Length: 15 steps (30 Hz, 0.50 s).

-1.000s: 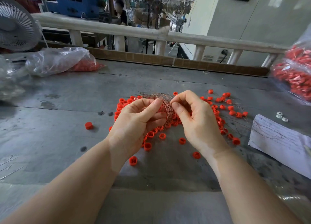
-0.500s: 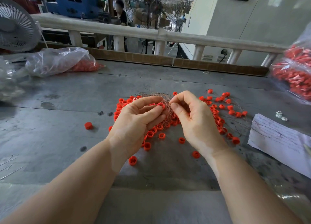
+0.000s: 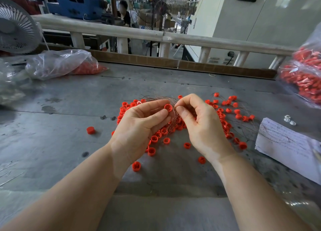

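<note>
Just above the middle of the grey metal worktable (image 3: 69, 144), the left hand (image 3: 139, 126) pinches one small red plastic ring cap (image 3: 167, 107) between thumb tip and forefinger, with its open side turned toward the right hand (image 3: 199, 124). A bundle of thin copper-coloured wires (image 3: 174, 117) arcs over the left fingers and hangs down between the two palms. It seems to be gathered in that same hand, probably so that spare strands stay within reach. The right hand's thumb and forefinger press together right beside the cap, at the bundle's edge, apparently on one strand, though that strand is too fine to make out. Its other fingers curl loosely. I judge the step to be threading a wire into the cap.

Beneath the hands lies a scatter of loose red caps (image 3: 154, 138). The wired red caps (image 3: 238, 116) to the right trail strands, and are likely finished pieces kept apart. The bundle's stray ends crowd the cap's opening and could snag the feed.

A white written paper sheet (image 3: 286, 144) lies near the right forearm. A clear plastic bag of red caps (image 3: 66, 64) sits well apart at far left, and a second clear bag of red parts (image 3: 305, 79) sits at far right.
</note>
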Motion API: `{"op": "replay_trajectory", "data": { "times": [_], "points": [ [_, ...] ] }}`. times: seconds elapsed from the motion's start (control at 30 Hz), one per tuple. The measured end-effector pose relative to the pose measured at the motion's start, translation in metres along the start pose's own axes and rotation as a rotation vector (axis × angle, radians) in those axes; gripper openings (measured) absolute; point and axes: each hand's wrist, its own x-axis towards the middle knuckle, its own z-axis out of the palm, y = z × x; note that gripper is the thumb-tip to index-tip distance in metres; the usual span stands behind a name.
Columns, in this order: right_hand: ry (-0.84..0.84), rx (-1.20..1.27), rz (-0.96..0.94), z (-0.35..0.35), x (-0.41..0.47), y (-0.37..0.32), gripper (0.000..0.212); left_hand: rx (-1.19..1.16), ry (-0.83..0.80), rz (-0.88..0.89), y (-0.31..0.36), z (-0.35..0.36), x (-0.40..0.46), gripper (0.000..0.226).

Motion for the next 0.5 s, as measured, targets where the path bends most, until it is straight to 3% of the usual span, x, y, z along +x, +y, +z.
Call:
{"op": "replay_trajectory", "data": {
  "times": [0.5],
  "points": [
    [0.008,0.009,0.001,-0.0005,0.0000,0.0000,0.009,-0.052,0.003,-0.020,0.0013,0.0022,-0.0003,0.023]
  ]
}}
